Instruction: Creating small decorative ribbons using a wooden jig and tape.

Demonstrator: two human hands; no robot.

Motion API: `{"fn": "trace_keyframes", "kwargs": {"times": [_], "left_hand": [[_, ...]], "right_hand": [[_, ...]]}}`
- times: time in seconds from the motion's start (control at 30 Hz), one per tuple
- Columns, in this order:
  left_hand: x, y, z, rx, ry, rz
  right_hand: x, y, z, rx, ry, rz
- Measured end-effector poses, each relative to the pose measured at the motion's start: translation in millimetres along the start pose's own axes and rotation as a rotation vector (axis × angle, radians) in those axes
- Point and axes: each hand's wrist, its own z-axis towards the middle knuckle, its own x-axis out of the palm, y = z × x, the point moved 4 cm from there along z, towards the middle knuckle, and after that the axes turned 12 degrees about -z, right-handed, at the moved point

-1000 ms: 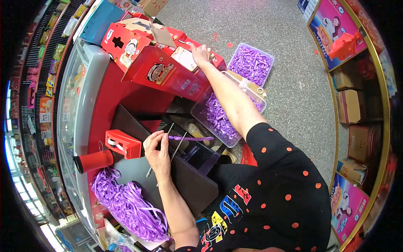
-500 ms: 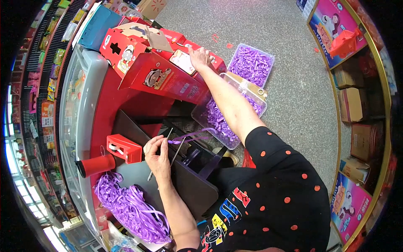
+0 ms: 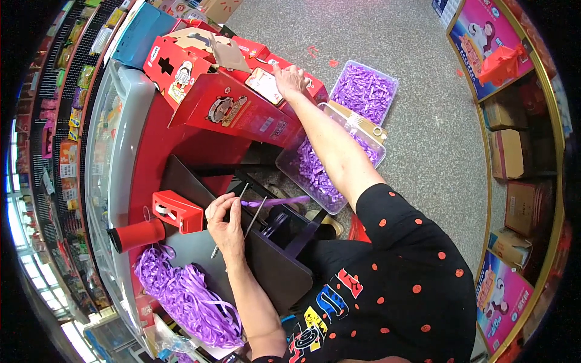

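My left hand is pinched over the dark tabletop, holding a purple ribbon whose end sticks out to the right. Thin metal rods run beside and under the same fingers; whether they are one tool or separate ones I cannot tell. My right hand reaches far forward, its fingers apart and touching the edge of a phone with a lit screen. The phone lies among red printed boxes. A large purple ribbon bundle lies to the left of my left forearm.
A red tape dispenser and a red cup stand at the tabletop's left. Two clear plastic bins hold folded purple ribbon pieces. A glass display case borders the left; a shelf with cartons stands right.
The ribbon strands trailing from my left hand have shifted and now lie together, pointing right. My right hand stays by the phone with only slight finger movement.
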Motion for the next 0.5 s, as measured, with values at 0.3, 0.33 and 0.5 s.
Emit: {"fn": "trace_keyframes", "kwargs": {"times": [0.3, 0.33, 0.5], "left_hand": [[0.3, 0.5, -0.2, -0.003, 0.004, -0.002], [0.6, 0.1, -0.2, -0.002, 0.006, -0.002], [-0.1, 0.8, -0.7, 0.003, 0.001, 0.005]], "right_hand": [[-1.4, -0.3, -1.3, 0.010, -0.014, 0.010], [-1.4, -0.7, -1.0, 0.011, -0.015, 0.011], [-4.1, 0.5, -4.7, 0.001, -0.014, 0.013]]}}
